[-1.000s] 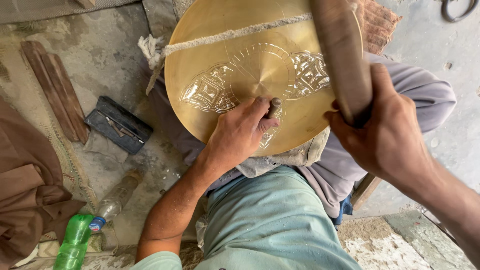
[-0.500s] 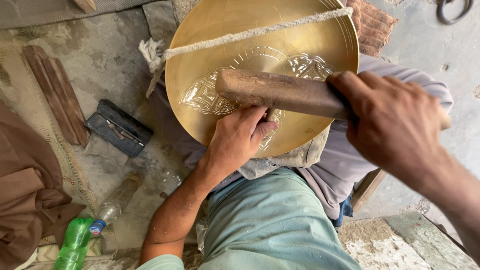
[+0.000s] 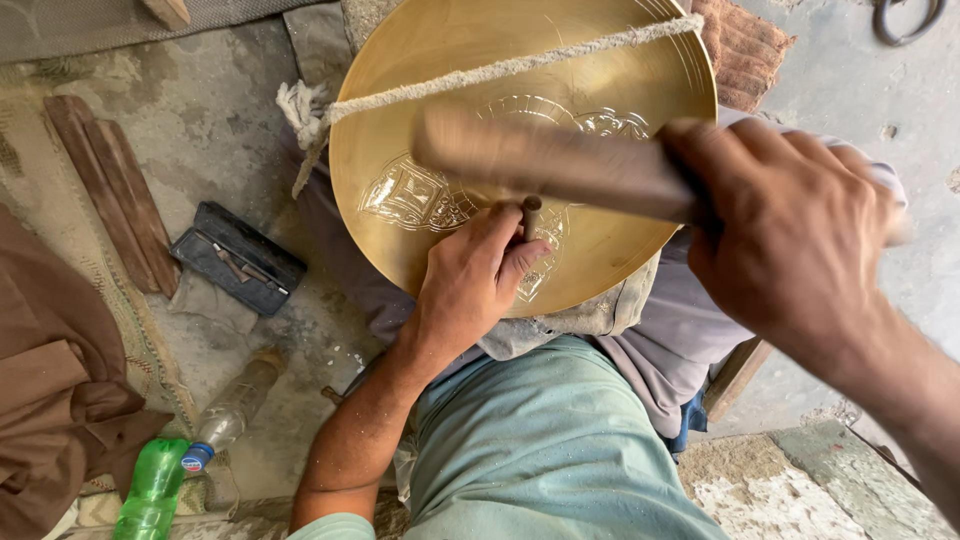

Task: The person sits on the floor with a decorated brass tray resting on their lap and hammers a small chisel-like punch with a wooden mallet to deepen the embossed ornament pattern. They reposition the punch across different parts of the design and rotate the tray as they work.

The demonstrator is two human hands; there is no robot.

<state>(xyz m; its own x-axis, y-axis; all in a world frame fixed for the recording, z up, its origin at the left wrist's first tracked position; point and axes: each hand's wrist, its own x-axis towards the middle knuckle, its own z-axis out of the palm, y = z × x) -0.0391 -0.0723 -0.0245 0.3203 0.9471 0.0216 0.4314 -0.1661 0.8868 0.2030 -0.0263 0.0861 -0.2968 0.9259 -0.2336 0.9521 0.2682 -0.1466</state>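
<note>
A round brass plate [image 3: 470, 60] with an engraved pattern rests on my lap, and a rough rope [image 3: 500, 72] runs across it. My left hand [image 3: 475, 285] presses a small metal chisel [image 3: 531, 213] upright against the plate's engraved middle. My right hand [image 3: 790, 235] grips the end of a wooden mallet [image 3: 550, 160], which lies blurred and level just above the chisel's head.
On the concrete floor at the left lie a dark open tool case [image 3: 238, 258], two wooden slats [image 3: 110, 190], brown cloth [image 3: 50, 400], a green plastic bottle [image 3: 150, 490] and a clear bottle [image 3: 235, 405]. A brick [image 3: 745, 45] sits behind the plate.
The mallet has swung down from upright to level over the chisel. My left hand stays put on the plate with the chisel.
</note>
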